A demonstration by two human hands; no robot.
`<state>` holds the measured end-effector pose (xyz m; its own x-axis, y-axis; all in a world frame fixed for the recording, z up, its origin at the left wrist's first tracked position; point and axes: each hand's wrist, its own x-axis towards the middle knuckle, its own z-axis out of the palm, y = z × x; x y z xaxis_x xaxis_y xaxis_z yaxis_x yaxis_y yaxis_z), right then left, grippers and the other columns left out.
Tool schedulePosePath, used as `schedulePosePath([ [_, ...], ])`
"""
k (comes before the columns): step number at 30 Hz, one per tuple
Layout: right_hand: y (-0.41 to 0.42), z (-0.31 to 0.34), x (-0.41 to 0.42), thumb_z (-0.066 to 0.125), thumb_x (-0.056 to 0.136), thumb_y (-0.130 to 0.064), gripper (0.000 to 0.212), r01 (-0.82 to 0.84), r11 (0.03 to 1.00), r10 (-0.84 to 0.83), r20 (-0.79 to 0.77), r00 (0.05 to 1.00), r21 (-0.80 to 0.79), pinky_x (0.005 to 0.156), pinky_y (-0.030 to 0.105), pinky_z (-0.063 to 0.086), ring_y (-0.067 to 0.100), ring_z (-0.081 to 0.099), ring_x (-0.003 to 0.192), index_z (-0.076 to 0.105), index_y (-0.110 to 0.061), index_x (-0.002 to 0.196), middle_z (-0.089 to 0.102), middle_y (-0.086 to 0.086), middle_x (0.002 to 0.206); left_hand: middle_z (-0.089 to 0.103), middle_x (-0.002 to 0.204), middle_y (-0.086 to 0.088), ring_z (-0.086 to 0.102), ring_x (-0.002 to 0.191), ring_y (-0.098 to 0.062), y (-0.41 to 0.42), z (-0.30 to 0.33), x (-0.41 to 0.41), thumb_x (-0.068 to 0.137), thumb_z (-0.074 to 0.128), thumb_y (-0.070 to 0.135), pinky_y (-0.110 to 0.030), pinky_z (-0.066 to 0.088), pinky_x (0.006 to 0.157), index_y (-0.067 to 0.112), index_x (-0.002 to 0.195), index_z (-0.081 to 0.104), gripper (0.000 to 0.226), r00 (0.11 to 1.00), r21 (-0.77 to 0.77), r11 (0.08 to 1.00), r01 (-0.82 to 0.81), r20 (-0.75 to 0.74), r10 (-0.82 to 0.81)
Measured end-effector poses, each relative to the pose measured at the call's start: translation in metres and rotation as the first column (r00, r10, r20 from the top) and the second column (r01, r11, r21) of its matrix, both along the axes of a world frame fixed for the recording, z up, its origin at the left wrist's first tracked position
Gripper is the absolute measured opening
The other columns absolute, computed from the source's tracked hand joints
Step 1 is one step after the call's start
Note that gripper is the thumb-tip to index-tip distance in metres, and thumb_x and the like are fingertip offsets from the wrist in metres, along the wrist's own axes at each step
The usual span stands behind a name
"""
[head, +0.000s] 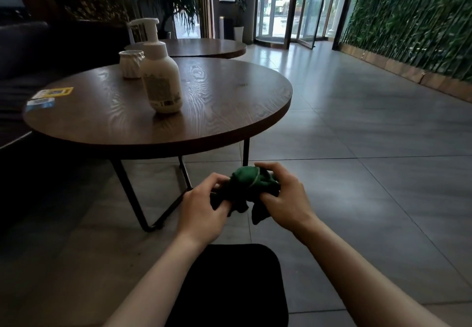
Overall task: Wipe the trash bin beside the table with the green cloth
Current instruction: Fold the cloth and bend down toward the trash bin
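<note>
Both hands hold a bunched green cloth (251, 186) over the tiled floor (357, 173): the left hand (204, 209) grips its left end, the right hand (283, 193) curls over its right side, and loose folds hang between them. Below the forearms sits a black, rounded-square trash bin (229, 285), seen from above. Ahead and to the left stands a round wooden bench (229, 101) on thin black legs, carrying a white pump bottle (159, 76), a white ribbed cup (131, 63) just behind it, and blurred stickers (47, 98) near the left edge.

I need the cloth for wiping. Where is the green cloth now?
In the head view, the green cloth is bunched between the left hand and right hand, low centre, in front of the round table.
</note>
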<state>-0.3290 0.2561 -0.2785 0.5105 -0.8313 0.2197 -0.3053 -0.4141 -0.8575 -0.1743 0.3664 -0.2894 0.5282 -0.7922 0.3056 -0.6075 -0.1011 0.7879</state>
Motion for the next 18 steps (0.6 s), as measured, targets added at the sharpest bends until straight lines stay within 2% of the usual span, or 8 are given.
schedulePosePath([
  [2, 0.009, -0.003, 0.0, 0.061, 0.093, -0.001, 0.056, -0.074, 0.97, 0.052, 0.102, 0.993, 0.23, 0.086, 0.04, 0.065, 0.019, 0.073, 0.101, 0.057, -0.033, 0.139, 0.067, 0.005, 0.125, 0.074, 0.092, 0.019, 0.066, 0.094, 0.008, 0.004, -0.006, -0.009, 0.084, 0.079, 0.028, -0.021, 0.053, 0.079, 0.04, 0.098, 0.066, 0.023, 0.987, -0.015, 0.999, -0.029, -0.156, 0.026],
  [5, 0.027, -0.013, -0.001, 0.064, 0.089, -0.028, 0.06, -0.221, 0.845, 0.099, 0.264, 0.959, 0.487, 0.071, 0.03, 0.063, 0.018, 0.075, 0.099, 0.048, -0.033, 0.147, 0.064, 0.007, 0.129, 0.072, 0.098, 0.014, 0.066, 0.099, 0.002, 0.009, -0.018, -0.026, 0.084, 0.08, 0.023, -0.028, 0.059, 0.082, 0.042, 0.096, 0.065, 0.026, 0.934, -0.051, 0.995, -0.082, -0.353, 0.058],
  [8, 0.038, -0.031, -0.003, 0.083, 0.073, -0.047, 0.084, -0.263, 0.791, 0.112, 0.293, 0.95, 0.552, 0.089, 0.043, 0.063, 0.021, 0.073, 0.111, 0.044, -0.036, 0.147, 0.068, 0.004, 0.129, 0.071, 0.101, 0.014, 0.066, 0.1, 0.001, 0.016, -0.027, -0.04, 0.082, 0.08, 0.019, -0.015, 0.055, 0.076, 0.045, 0.098, 0.062, 0.035, 0.936, -0.062, 0.997, -0.048, -0.351, 0.024],
  [10, 0.041, -0.044, -0.003, 0.088, 0.078, -0.029, 0.066, -0.167, 0.845, 0.012, 0.294, 0.956, 0.508, 0.095, 0.044, 0.062, 0.02, 0.075, 0.108, 0.054, -0.031, 0.135, 0.073, 0.005, 0.118, 0.071, 0.11, 0.01, 0.067, 0.106, -0.002, 0.025, -0.036, -0.043, 0.079, 0.08, 0.018, -0.016, 0.054, 0.084, 0.044, 0.111, 0.061, 0.046, 0.922, -0.044, 0.993, 0.11, -0.369, -0.119],
  [12, 0.04, -0.051, -0.008, 0.082, 0.085, -0.008, 0.043, -0.068, 0.861, -0.113, 0.321, 0.94, 0.503, 0.089, 0.038, 0.064, 0.023, 0.076, 0.102, 0.062, -0.029, 0.117, 0.076, 0.006, 0.105, 0.068, 0.124, 0.008, 0.065, 0.117, -0.005, 0.04, -0.046, -0.041, 0.076, 0.078, 0.022, -0.025, 0.053, 0.098, 0.043, 0.129, 0.054, 0.062, 0.863, -0.016, 0.952, 0.307, -0.418, -0.285],
  [15, 0.033, -0.058, -0.022, 0.079, 0.087, -0.004, 0.036, -0.012, 0.851, -0.182, 0.317, 0.931, 0.524, 0.079, 0.034, 0.065, 0.026, 0.077, 0.098, 0.064, -0.031, 0.105, 0.075, 0.005, 0.1, 0.061, 0.134, 0.02, 0.055, 0.128, 0.003, 0.074, -0.072, -0.026, 0.076, 0.074, 0.039, -0.03, 0.048, 0.107, 0.055, 0.139, 0.039, 0.074, 0.943, 0.228, 0.919, 0.321, -0.162, -0.289],
  [17, 0.027, -0.061, -0.034, 0.079, 0.088, -0.006, 0.034, -0.002, 0.835, -0.211, 0.324, 0.922, 0.551, 0.086, 0.047, 0.065, 0.033, 0.075, 0.101, 0.062, -0.029, 0.105, 0.074, 0.01, 0.106, 0.054, 0.137, 0.024, 0.049, 0.131, 0.003, 0.102, -0.095, -0.016, 0.077, 0.07, 0.057, -0.027, 0.042, 0.111, 0.054, 0.143, 0.032, 0.077, 0.945, 0.465, 0.848, 0.254, 0.068, -0.32],
  [18, 0.024, -0.063, -0.039, 0.079, 0.088, -0.006, 0.034, 0.001, 0.832, -0.219, 0.326, 0.92, 0.555, 0.09, 0.054, 0.063, 0.036, 0.075, 0.103, 0.062, -0.028, 0.107, 0.073, 0.013, 0.109, 0.05, 0.141, 0.024, 0.045, 0.134, 0.002, 0.114, -0.105, -0.014, 0.077, 0.066, 0.066, -0.024, 0.037, 0.113, 0.053, 0.147, 0.029, 0.081, 0.916, 0.572, 0.779, 0.259, 0.11, -0.385],
])
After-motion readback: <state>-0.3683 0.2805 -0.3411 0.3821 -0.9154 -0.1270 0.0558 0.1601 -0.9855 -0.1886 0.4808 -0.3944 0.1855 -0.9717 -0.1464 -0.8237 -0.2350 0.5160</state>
